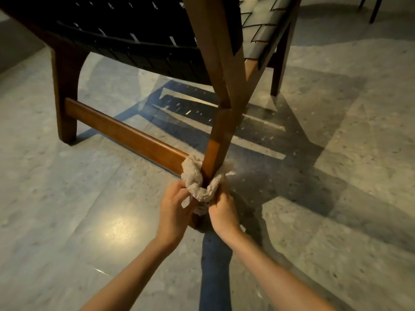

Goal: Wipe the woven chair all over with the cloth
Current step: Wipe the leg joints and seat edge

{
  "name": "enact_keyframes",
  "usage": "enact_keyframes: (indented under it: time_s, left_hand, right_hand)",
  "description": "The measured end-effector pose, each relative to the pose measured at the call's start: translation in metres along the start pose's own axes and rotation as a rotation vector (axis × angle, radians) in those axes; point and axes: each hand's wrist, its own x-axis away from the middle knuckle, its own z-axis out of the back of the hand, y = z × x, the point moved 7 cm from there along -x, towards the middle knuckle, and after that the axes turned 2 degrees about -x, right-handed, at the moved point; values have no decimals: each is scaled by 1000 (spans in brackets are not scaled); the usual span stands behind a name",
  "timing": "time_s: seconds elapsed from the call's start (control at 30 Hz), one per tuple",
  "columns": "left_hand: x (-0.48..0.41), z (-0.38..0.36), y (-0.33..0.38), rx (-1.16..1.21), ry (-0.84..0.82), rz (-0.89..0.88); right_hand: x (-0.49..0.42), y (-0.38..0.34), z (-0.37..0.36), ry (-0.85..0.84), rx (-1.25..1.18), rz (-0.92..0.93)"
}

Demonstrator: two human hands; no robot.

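Nearest, two bare forearms reach forward and down from the bottom edge, with a blue-clad leg point(215, 272) between them on the floor point(67, 221). Left hand point(174, 206) is closed on the left end of the cloth point(202, 187), fingers curled into the fabric. Right hand point(222, 209) is closed on the right end, grip clamped on the cloth too. Cloth is beige, fluffy terry, bunched and looped around the near chair leg point(215, 151) low down, just above its foot; it wraps behind the leg and both ends come forward into the hands. Cloth also touches the end of the low side rail point(125, 136) where the rail meets that leg.

Woven chair point(134, 41) fills the upper part of the view: brown wood frame, dark woven strap seat seen from below on the left, lighter woven straps point(258, 25) catching light on the right. Near leg slants up from the hands to the top edge. Side rail runs back left to another leg point(65, 86) standing on the floor. A further leg point(278, 70) stands right of centre, well behind.

Floor is polished grey stone, with the chair's slatted shadow under the seat and a bright light reflection left of the hands. Top right corner, thin dark legs of other furniture point(375, 7), well apart.
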Motion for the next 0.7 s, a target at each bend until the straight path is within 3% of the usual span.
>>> enact_keyframes:
  time_s: [0.2,0.37,0.53,0.7]
  left_hand:
    - [39,-8,-25,-58,-87,108]
    - [39,-7,-22,-44,-108,172]
    - [-7,5,11,-8,19,230]
    - [-84,23,75,-64,190,66]
  right_hand:
    - [21,17,-23,-156,-2,-30]
    - [19,15,-14,-151,7,-11]
    - [-1,-25,29,113,-89,159]
    - [-36,-100,96,306,-339,348]
